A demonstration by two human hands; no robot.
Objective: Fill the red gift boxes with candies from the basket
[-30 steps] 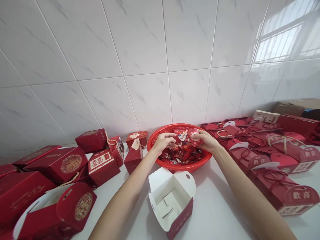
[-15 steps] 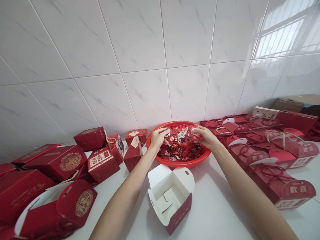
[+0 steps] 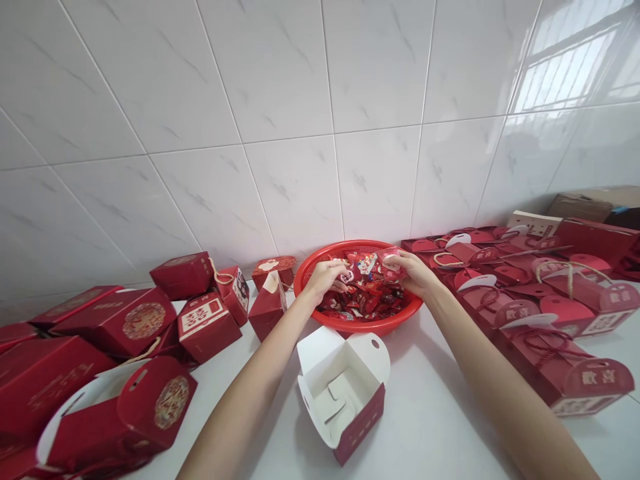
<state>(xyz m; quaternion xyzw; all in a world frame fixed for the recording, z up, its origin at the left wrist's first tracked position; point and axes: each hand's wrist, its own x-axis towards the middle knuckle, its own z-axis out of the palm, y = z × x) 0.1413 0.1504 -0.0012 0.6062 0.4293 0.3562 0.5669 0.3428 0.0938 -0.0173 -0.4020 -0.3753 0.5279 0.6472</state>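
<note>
A red plastic basket full of small wrapped candies stands against the wall. My left hand is over its left side, fingers closed on a candy packet. At the basket's right side my right hand pinches a pinkish-red candy packet between thumb and fingers. In front of the basket, between my forearms, an open box shows its white inside, with no candy visible in it.
Several dark red gift boxes are heaped on the left. On the right stand rows of red boxes with rope handles, a cardboard box behind them. A tiled wall bounds the white table.
My left hand has shifted slightly to the right and its fingers have drawn in over the candies. My right hand stays nearly in place with its packet.
</note>
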